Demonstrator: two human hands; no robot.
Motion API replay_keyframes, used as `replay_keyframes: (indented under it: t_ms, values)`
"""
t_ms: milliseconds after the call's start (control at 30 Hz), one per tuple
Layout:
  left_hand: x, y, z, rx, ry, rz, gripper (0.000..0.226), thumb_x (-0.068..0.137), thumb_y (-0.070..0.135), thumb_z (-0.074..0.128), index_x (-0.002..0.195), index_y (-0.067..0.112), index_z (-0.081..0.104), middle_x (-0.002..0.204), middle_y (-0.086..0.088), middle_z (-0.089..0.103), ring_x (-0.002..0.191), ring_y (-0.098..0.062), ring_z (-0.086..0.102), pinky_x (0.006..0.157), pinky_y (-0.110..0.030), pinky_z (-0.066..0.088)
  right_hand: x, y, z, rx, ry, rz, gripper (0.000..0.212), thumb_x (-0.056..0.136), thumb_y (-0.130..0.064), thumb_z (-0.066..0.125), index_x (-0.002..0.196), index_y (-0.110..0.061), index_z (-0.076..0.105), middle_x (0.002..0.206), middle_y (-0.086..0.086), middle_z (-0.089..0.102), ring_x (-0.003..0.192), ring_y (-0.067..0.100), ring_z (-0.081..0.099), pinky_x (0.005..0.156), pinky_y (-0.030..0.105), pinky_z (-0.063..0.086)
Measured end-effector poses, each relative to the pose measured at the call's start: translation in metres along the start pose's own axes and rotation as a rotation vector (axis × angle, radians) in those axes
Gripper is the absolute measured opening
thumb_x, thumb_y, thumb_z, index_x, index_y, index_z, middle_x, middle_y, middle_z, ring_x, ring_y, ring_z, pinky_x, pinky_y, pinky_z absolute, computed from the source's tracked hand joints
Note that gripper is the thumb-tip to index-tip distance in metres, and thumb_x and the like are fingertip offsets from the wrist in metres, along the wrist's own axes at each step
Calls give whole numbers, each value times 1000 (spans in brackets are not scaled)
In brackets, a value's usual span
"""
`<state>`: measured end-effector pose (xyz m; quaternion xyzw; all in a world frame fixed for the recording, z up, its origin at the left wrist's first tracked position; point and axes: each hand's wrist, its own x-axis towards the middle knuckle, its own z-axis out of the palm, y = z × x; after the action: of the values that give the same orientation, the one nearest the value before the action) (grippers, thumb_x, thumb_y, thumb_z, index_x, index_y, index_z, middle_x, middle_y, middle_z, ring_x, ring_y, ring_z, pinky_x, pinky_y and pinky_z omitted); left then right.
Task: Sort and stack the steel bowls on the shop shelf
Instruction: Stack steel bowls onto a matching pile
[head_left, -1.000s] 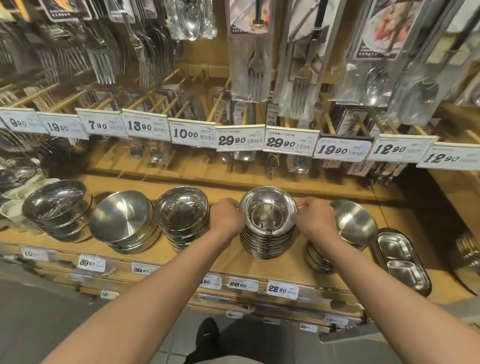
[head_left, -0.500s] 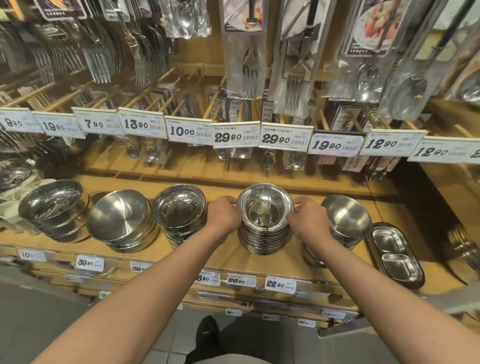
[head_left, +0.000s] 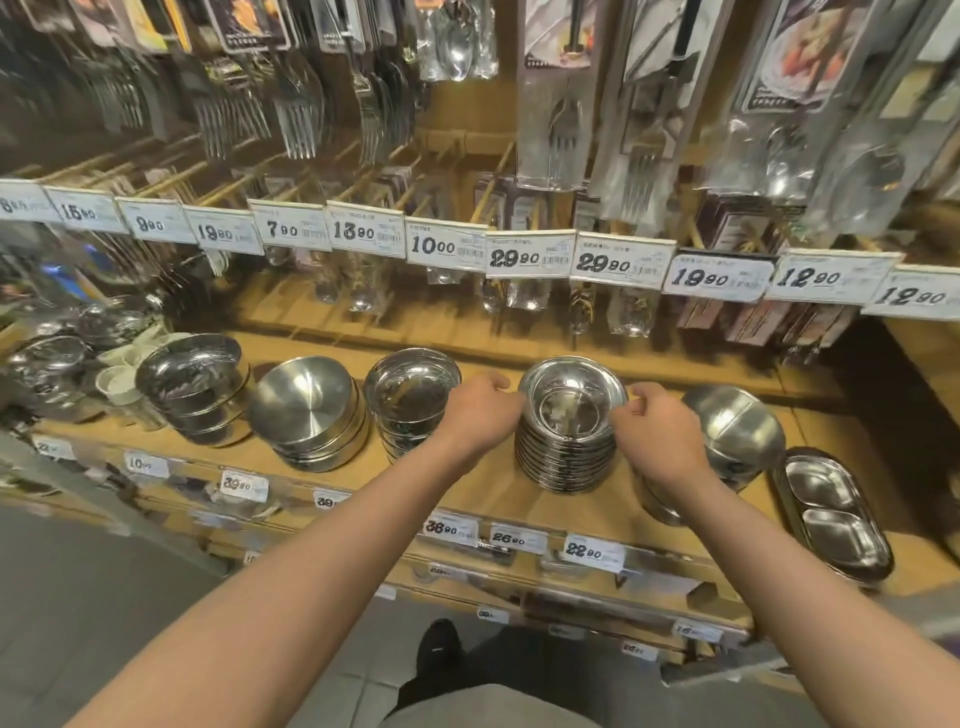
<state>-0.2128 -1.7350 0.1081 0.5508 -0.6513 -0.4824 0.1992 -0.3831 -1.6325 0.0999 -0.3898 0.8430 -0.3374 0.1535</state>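
On the wooden shelf (head_left: 498, 499), mid-row, stands the stack of shallow steel bowls (head_left: 569, 434), roughly ten nested, rims showing as close rings. Left hand (head_left: 480, 415) is at the stack's left side, right hand (head_left: 657, 434) at its right; both have fingers curled in against the upper rims, so both appear to be gripping the top of the stack. Fingertips mostly hidden behind the knuckles; exact contact not resolvable.

Handling estimate: thin polished steel, rigid, not fragile, slick under skin. One bowl light; whole stack likely moderately heavy. Nested bowls can slide or tilt against each other, so a lift by the top rims alone would probably take only the upper bowls. Better hold: opposed sides low on the stack, or palms under the bottom bowl.

Pose: both forearms extended forward, converging on the stack, wrists about level, knuckles up.

Neighbours: stack of deeper bowls (head_left: 410, 400) just beside the left hand; divided bowl (head_left: 737, 423) just behind the right hand; two-compartment oval tray (head_left: 831, 514) further right.
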Motion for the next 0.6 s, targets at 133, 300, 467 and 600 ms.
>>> replay_keyframes:
  t_ms: [133,300,467,600]
  values:
    - [-43,-10,-29,-147,34,54,17,90,17,60,100,8,69,71,6,62,56,-4,60,57,-23,53,-25,-1,3,363,-136,46,26,86,-21,50,60,-19,53,65,-4,54,68,17,52,67,30,44]
    - [-87,-36,-77,-164,56,58,11,95,16,60,95,15,71,84,-1,69,81,-17,65,78,-35,57,-62,-10,9,662,-229,143,16,99,-29,59,89,-22,70,90,2,70,83,14,67,68,25,56]
    - [-103,-76,-125,-240,146,-7,11,96,18,63,98,20,73,93,3,73,89,-14,68,71,-25,56,-99,-8,7,729,-235,170,16,98,-32,62,98,-21,73,95,2,74,84,12,72,65,22,58]
    - [-109,-109,-158,-308,189,-66,12,99,14,59,100,16,71,96,-3,70,89,-19,65,74,-30,54,-119,-24,22,702,-249,193,16,98,-31,61,96,-21,73,97,3,74,88,17,72,65,24,57]
